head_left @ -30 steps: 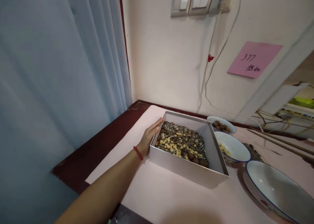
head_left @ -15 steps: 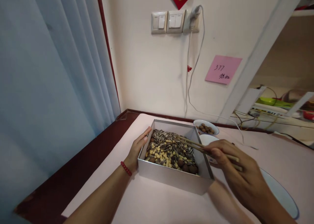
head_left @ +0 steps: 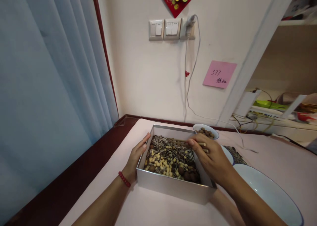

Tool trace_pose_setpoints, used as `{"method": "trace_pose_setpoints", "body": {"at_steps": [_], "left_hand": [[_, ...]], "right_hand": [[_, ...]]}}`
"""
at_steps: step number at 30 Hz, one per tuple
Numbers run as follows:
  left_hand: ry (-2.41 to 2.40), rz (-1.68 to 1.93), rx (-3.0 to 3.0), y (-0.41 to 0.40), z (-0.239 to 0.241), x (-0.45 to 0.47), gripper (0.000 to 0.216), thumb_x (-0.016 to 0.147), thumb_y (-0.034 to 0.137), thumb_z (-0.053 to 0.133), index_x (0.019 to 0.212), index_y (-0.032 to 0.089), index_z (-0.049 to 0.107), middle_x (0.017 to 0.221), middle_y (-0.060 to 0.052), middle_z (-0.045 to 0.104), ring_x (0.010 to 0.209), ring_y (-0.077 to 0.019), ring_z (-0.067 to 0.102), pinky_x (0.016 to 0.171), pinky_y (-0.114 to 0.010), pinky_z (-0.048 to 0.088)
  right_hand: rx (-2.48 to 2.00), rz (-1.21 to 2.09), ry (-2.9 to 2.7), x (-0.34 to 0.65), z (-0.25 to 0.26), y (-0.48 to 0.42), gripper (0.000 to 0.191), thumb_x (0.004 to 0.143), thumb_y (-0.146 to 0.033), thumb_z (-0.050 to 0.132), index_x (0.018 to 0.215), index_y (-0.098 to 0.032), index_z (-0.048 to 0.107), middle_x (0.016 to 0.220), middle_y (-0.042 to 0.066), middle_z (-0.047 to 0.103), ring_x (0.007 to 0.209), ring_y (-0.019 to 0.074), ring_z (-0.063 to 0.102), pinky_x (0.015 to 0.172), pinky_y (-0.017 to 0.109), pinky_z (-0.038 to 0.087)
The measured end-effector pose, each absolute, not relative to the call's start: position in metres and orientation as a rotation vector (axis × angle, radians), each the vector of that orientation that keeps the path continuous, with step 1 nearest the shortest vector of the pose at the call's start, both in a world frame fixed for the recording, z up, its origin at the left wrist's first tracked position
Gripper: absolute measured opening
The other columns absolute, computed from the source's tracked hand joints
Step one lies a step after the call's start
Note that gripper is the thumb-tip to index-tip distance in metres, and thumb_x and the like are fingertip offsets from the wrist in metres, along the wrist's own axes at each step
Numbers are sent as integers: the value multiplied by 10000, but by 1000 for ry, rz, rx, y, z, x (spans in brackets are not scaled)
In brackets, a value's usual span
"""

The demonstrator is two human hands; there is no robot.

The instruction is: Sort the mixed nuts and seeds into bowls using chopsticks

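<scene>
A silvery rectangular box (head_left: 173, 188) holds striped sunflower seeds (head_left: 162, 143), pale yellow peanuts (head_left: 163, 163) and several round brown nuts (head_left: 189, 176). My left hand (head_left: 135, 156), with a red bead bracelet at the wrist, rests against the box's left wall, fingers stretched out. My right hand (head_left: 210, 156) is closed around a pair of chopsticks (head_left: 206, 147) over the box's right side. Their thin ends reach down to the seeds near the back; the exact tips are hard to make out.
Behind the right hand stand a small bowl of brown nuts (head_left: 206, 132) and a partly hidden white bowl (head_left: 227, 153). Dark seeds (head_left: 234, 155) lie beside it. A large blue-rimmed dish (head_left: 267, 189) is at the right. A white cable (head_left: 190, 100) hangs down the wall onto the table.
My right hand has moved left and forward with the chopsticks, now over the box, and their tips are lower among the seeds. My left hand stays on the box wall. The view has shifted slightly.
</scene>
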State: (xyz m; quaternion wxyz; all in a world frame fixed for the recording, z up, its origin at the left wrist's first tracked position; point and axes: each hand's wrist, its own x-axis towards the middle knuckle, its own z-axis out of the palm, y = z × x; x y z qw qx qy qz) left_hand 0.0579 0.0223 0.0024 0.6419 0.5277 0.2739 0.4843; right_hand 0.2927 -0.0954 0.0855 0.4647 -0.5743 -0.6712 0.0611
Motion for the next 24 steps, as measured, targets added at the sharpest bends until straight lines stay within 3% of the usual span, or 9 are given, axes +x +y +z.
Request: {"method": "trace_pose_setpoints", "body": {"at_steps": [8, 18, 24], "left_hand": [[606, 1061, 1164, 25, 1, 58, 588, 844, 463, 683, 1378, 243, 576, 1557, -52, 402, 1400, -351, 404, 1131, -470, 378], [655, 1093, 1244, 21, 8, 58, 539, 854, 472, 669, 1353, 280, 602, 1541, -22, 427, 1399, -345, 408, 1161, -460, 340], [692, 1099, 1265, 25, 5, 59, 577, 833, 498, 680, 1354, 264, 603, 1533, -32, 443, 1415, -343, 381, 1180, -451, 301]], "right_hand": [[-1436, 134, -1639, 293, 72, -74, 299, 1002, -376, 446, 816, -212, 615, 816, 39, 650, 780, 201, 595, 706, 318, 439], [-1396, 84, -1560, 298, 80, -84, 325, 1002, -395, 445, 775, -212, 589, 755, 30, 613, 724, 186, 563, 664, 300, 415], [-1377, -10, -1469, 322, 109, -114, 313, 991, -420, 485, 822, -212, 647, 813, 40, 653, 784, 196, 624, 693, 304, 465]]}}
